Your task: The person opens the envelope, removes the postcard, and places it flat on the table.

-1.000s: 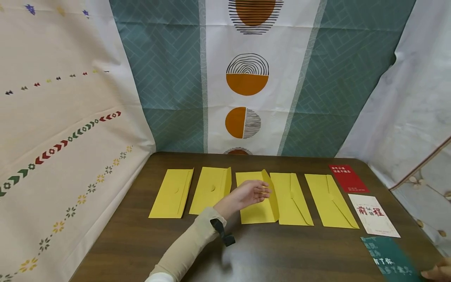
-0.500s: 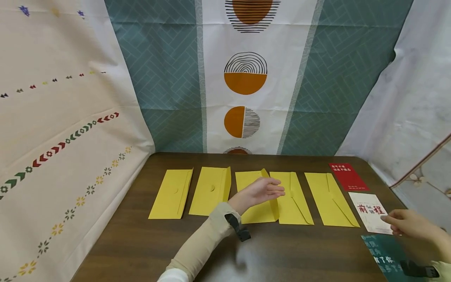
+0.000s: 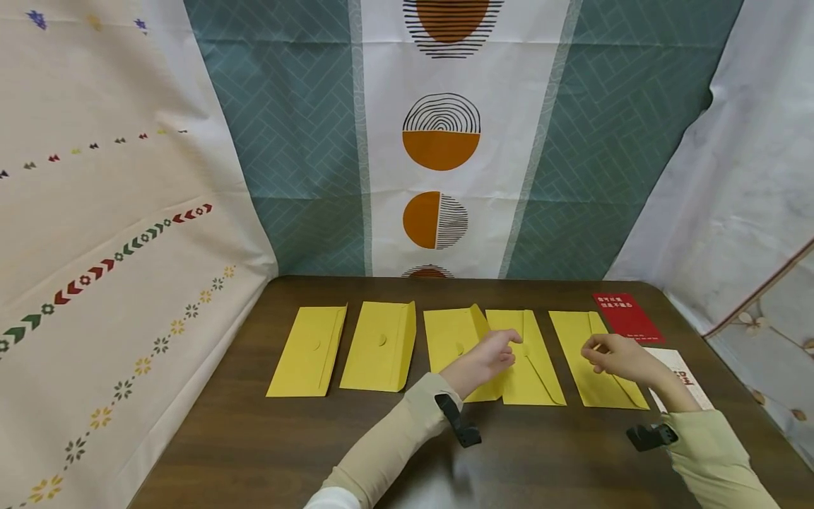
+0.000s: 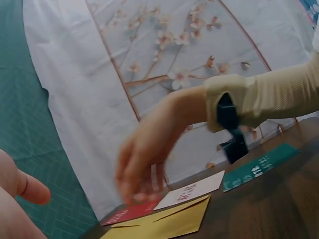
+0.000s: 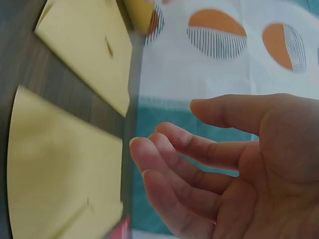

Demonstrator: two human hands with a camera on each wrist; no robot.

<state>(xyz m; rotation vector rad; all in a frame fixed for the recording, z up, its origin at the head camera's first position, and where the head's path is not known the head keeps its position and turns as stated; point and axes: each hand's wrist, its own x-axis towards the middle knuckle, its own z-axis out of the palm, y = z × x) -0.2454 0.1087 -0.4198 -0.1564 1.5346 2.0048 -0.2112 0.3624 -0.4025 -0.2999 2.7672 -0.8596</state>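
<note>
Several yellow envelopes lie in a row on the brown table. My left hand (image 3: 482, 363) is above the third envelope (image 3: 444, 331) from the left, its fingers reaching over the fourth envelope (image 3: 533, 339). Nothing is in that hand; the index finger points outward. Over the rightmost envelope (image 3: 575, 331) hovers my right hand (image 3: 626, 359), fingers loosely bent. The right wrist view shows this hand (image 5: 249, 184) holding nothing, thumb apart from the fingers. A white card (image 3: 683, 375) with red writing is partly hidden by the right forearm.
A red card (image 3: 628, 318) lies at the back right. The teal card (image 4: 261, 167) shows in the left wrist view, on the right side of the table. Two more envelopes (image 3: 308, 351) (image 3: 379, 346) lie at the left. Patterned cloths hang behind and on both sides.
My right hand has come in from the lower right edge, passed over the white card and moved left above the rightmost envelope. The left hand has shifted slightly right.
</note>
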